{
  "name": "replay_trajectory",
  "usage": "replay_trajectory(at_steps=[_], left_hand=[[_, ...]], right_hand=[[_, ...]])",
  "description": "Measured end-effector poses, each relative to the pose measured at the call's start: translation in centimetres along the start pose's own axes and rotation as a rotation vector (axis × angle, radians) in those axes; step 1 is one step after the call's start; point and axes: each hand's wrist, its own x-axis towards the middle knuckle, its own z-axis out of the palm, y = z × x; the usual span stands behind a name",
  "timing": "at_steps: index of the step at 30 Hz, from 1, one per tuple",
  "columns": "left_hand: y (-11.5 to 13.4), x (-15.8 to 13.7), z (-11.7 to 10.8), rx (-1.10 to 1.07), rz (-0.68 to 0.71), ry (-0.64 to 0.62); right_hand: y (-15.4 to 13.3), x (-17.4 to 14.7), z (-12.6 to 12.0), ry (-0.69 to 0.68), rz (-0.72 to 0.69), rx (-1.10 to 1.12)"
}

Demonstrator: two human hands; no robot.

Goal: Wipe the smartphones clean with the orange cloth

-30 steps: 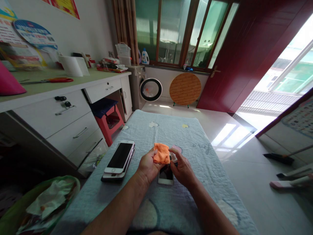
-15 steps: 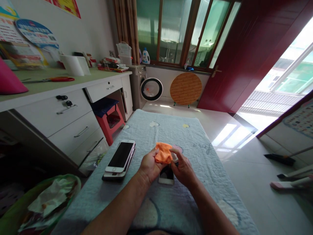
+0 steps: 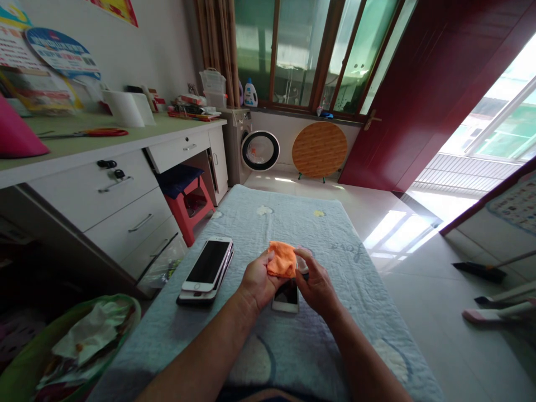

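Note:
An orange cloth [image 3: 282, 259], folded into a small pad, is held up over the quilted cover. My left hand [image 3: 257, 282] is closed on it, thumb on top and fingers underneath. My right hand [image 3: 317, 283] is curled at the cloth's right edge, with index finger and thumb tips against it. Between that finger and thumb shows something whitish with a dark lower edge, too hidden to name. Below both hands a white-framed smartphone [image 3: 286, 298] lies screen up, its far end covered by them. To the left rests a stack of smartphones [image 3: 208, 265], the top one white with a dark screen.
A pale blue quilted cover [image 3: 335, 346] spreads over the low surface before me. At lower left stands a green bin [image 3: 134, 312] with crumpled tissue. A white desk [image 3: 113, 192] and a red stool [image 3: 195, 209] flank the left side; a broom [image 3: 479, 272] is at right.
The hands and cloth keep nearly the same pose. My right index finger has shifted slightly along the cloth's edge, and the whole view has moved a little.

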Motion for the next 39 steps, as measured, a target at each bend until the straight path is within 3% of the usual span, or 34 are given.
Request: replay_trajectory(at_steps=[22, 28, 33, 39], left_hand=[[0.03, 0.07, -0.2, -0.001, 0.007, -0.028], [0.12, -0.19, 0.23, 0.003, -0.003, 0.011], [0.1, -0.22, 0.27, 0.002, -0.008, -0.004], [0.11, 0.07, -0.03, -0.002, -0.005, 0.006]], right_hand=[[-0.09, 0.02, 0.05, -0.06, 0.039, 0.0], [-0.29, 0.03, 0.12, -0.069, -0.012, 0.001], [-0.22, -0.07, 0.35, -0.073, 0.04, 0.012], [-0.22, 0.01, 0.27, -0.069, -0.014, -0.024]])
